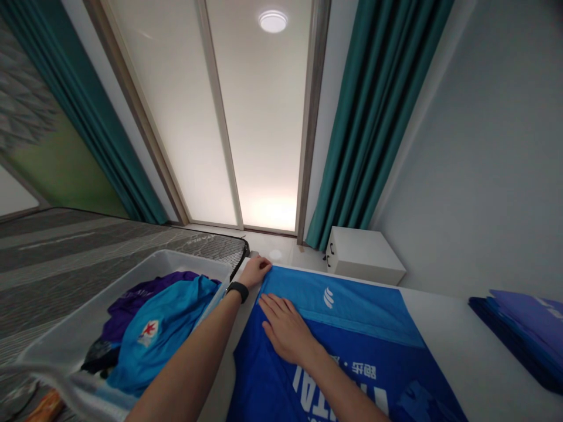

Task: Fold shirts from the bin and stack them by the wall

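A blue shirt (360,334) with white print lies spread on the white table, lighter blue along its far band. My left hand (256,271), with a black band on the wrist, is at the shirt's far left corner, thumb and fingers pinched on the fabric edge. Flat on the shirt, near its left side, rests my right hand (285,328), with fingers stretched out and nothing in it. The shirt's near edge runs out of view, and my right forearm covers part of the lettering.
To the left, a translucent plastic bin (149,261) holds crumpled clothes, among them a light blue shirt (162,328) and a purple garment (145,299). Folded clothes (523,334) are stacked at the table's right. Beyond the table stands a white cabinet (365,249).
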`<state>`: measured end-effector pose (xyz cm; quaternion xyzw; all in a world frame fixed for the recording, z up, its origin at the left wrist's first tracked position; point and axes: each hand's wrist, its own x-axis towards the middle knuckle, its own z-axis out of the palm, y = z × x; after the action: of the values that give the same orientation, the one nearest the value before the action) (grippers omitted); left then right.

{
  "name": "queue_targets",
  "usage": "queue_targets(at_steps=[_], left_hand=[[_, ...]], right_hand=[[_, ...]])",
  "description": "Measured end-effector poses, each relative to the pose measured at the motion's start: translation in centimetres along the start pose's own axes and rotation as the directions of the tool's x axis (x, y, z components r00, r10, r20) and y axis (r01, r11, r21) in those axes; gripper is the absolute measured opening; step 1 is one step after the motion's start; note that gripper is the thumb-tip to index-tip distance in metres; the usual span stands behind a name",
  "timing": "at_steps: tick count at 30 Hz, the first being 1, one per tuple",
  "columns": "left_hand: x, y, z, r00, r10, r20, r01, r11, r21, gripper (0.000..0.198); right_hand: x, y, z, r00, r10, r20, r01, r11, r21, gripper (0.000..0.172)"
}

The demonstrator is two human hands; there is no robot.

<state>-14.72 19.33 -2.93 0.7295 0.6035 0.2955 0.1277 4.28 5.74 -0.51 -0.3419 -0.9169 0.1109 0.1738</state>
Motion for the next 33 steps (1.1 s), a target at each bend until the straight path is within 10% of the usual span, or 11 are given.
queue_targets(at_steps=[33], left_hand=[[-8.1,0.9,-1.9,0.981,0.171,0.093,-0.182,0.975,0.127,0.039]], right_hand=[[-0.1,0.2,1.1,0.989,0.1,-0.113,-0.1,0.995,0.001,0.046]])
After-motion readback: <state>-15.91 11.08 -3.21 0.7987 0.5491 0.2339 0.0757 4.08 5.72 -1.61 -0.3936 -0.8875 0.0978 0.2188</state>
